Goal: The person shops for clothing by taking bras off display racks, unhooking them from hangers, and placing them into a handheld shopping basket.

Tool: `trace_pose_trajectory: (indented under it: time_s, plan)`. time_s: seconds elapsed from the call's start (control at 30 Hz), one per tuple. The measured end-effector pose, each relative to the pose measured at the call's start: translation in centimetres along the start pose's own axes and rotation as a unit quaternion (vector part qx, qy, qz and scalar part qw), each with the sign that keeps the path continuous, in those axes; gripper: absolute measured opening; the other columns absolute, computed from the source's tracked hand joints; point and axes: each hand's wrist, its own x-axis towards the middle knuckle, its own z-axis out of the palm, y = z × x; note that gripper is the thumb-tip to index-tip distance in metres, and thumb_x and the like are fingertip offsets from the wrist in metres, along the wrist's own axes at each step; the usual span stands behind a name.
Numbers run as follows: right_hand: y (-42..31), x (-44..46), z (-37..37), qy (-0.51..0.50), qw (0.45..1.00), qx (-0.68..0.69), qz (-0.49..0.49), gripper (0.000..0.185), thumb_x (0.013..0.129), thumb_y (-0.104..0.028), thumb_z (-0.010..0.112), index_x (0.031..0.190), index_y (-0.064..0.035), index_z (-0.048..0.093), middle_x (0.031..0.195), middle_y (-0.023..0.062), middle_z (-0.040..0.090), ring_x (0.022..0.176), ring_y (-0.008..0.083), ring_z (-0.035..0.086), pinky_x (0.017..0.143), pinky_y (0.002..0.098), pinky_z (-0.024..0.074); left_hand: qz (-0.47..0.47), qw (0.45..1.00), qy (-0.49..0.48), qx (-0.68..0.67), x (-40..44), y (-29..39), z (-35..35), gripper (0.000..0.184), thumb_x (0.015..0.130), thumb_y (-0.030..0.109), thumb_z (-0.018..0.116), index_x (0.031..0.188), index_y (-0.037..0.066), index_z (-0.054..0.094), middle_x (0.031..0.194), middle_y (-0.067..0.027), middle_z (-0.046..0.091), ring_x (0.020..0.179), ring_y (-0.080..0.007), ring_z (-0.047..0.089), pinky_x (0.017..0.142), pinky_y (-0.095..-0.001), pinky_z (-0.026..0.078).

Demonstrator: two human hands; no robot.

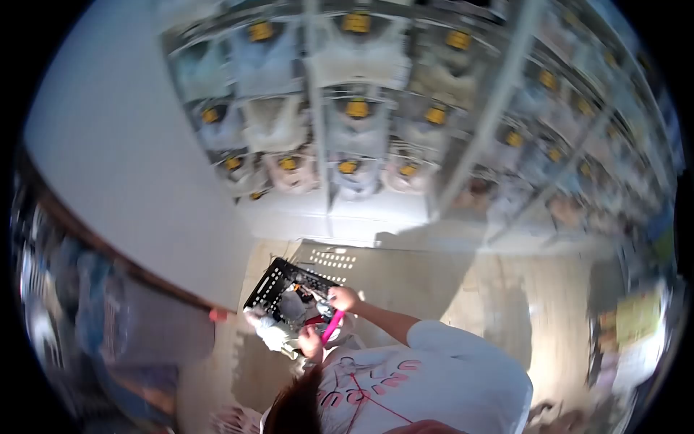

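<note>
A black plastic basket (269, 283) with slotted sides stands low in front of me, filled with small jumbled items in white, grey and red. My right hand (344, 298) is closed at the upper end of a bright pink strip (332, 327), over the basket's right side. The strip slants down toward my body. My left hand (310, 343) is at the basket's near edge, beside the strip's lower end; blur hides its fingers. Pale cloth (275, 335) hangs over the near left side of the basket.
Racks of hanging bras (358, 58) with yellow tags line the wall ahead and to the right. A large white panel (137, 159) rises on the left. Packaged goods (629, 325) stand at right on the pale floor (463, 296).
</note>
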Motion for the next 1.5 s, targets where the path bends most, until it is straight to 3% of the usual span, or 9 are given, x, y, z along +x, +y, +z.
trace_pose_trajectory:
  time_s: [0.2, 0.4, 0.43, 0.53, 0.6, 0.63, 0.7, 0.83, 1.5]
  plan:
    - [-3.5, -11.5, -0.9, -0.043, 0.997, 0.013, 0.061, 0.025, 0.071, -0.029, 0.059, 0.084, -0.0081, 0.063, 0.079, 0.0177, 0.064, 0.076, 0.0332, 0.063, 0.068, 0.0434, 0.0491, -0.075, 0.988, -0.036, 0.131, -7.5, 8.5, -5.8, 0.025, 0.088, 0.016, 0.048, 0.084, -0.002, 0.065, 0.062, -0.0169, 0.061, 0.059, -0.0258, 0.06, 0.057, -0.0393, 0.046]
    - [-9.1, -20.8, -0.6, -0.02, 0.993, 0.068, 0.099, 0.033, 0.073, -0.034, 0.058, 0.087, -0.0047, 0.063, 0.081, 0.0179, 0.064, 0.079, 0.0339, 0.063, 0.07, 0.0466, 0.0484, 0.12, 0.969, -0.147, 0.16, -6.0, 3.8, -12.0, 0.019, 0.087, 0.008, 0.05, 0.083, -0.003, 0.065, 0.063, -0.0077, 0.058, 0.051, -0.0122, 0.05, 0.048, -0.0293, 0.04]
    - [-9.0, -20.8, 0.8, -0.025, 0.993, 0.073, 0.087, 0.035, 0.074, -0.035, 0.058, 0.088, -0.0035, 0.063, 0.082, 0.0179, 0.065, 0.08, 0.0341, 0.064, 0.071, 0.0469, 0.0485, 0.006, 0.965, -0.187, 0.182, -5.9, 6.6, -12.4, 0.019, 0.086, 0.005, 0.05, 0.085, -0.006, 0.065, 0.072, -0.0155, 0.065, 0.065, -0.0226, 0.058, 0.064, -0.036, 0.046]
    - [-9.6, -21.9, 3.8, -0.06, 0.987, 0.129, 0.072, 0.037, 0.074, -0.035, 0.058, 0.091, -0.0025, 0.063, 0.085, 0.0178, 0.066, 0.08, 0.0345, 0.065, 0.072, 0.047, 0.0487, 0.17, 0.947, -0.199, 0.188, -4.2, 4.7, -14.2, 0.02, 0.087, 0.006, 0.05, 0.083, -0.006, 0.065, 0.067, -0.0132, 0.062, 0.056, -0.0192, 0.054, 0.056, -0.0354, 0.044]
    - [-11.1, -23.9, 4.8, -0.099, 0.974, 0.201, 0.045, 0.038, 0.074, -0.036, 0.059, 0.092, -0.0029, 0.064, 0.085, 0.0174, 0.066, 0.079, 0.0344, 0.065, 0.071, 0.0466, 0.0492, 0.037, 0.957, -0.217, 0.19, -4.5, 6.2, -16.1, 0.022, 0.087, 0.008, 0.049, 0.082, -0.005, 0.066, 0.061, -0.0116, 0.059, 0.052, -0.0166, 0.053, 0.049, -0.0334, 0.042]
    - [-10.7, -23.2, 6.0, -0.114, 0.966, 0.233, 0.018, 0.038, 0.074, -0.036, 0.059, 0.092, -0.003, 0.064, 0.084, 0.017, 0.067, 0.078, 0.0342, 0.065, 0.07, 0.0463, 0.0498, 0.007, 0.954, -0.249, 0.17, -4.2, 6.8, -16.0, 0.023, 0.087, 0.009, 0.049, 0.081, -0.005, 0.066, 0.059, -0.0108, 0.058, 0.051, -0.0151, 0.052, 0.047, -0.0322, 0.04]
    - [-10.9, -22.0, 7.4, -0.145, 0.944, 0.293, -0.034, 0.038, 0.074, -0.036, 0.059, 0.093, -0.0033, 0.064, 0.083, 0.0166, 0.067, 0.077, 0.0339, 0.065, 0.068, 0.046, 0.0503, 0.183, 0.908, -0.308, 0.22, -3.4, 8.0, -16.2, 0.025, 0.089, 0.012, 0.048, 0.08, -0.004, 0.065, 0.055, -0.0073, 0.055, 0.045, -0.0111, 0.047, 0.042, -0.0292, 0.036]
    - [-13.8, -20.4, 6.4, -0.142, 0.948, 0.286, -0.016, 0.038, 0.075, -0.036, 0.058, 0.093, -0.0039, 0.064, 0.083, 0.0166, 0.067, 0.076, 0.0337, 0.065, 0.068, 0.0458, 0.0504, 0.034, 0.929, -0.329, 0.164, -0.9, 8.4, -16.6, 0.024, 0.089, 0.012, 0.048, 0.081, -0.004, 0.064, 0.052, -0.0048, 0.051, 0.04, -0.0102, 0.042, 0.039, -0.0289, 0.031]
    - [-18.7, -19.8, 6.4, 0.073, 0.952, 0.134, 0.265, 0.036, 0.077, -0.037, 0.056, 0.095, -0.0069, 0.064, 0.08, 0.0164, 0.066, 0.074, 0.033, 0.065, 0.065, 0.0451, 0.0508, 0.177, 0.823, -0.504, 0.191, 8.9, 11.7, -3.9, 0.026, 0.089, 0.017, 0.051, 0.081, -0.002, 0.066, 0.054, -0.0058, 0.052, 0.045, -0.0109, 0.046, 0.043, -0.0284, 0.036]
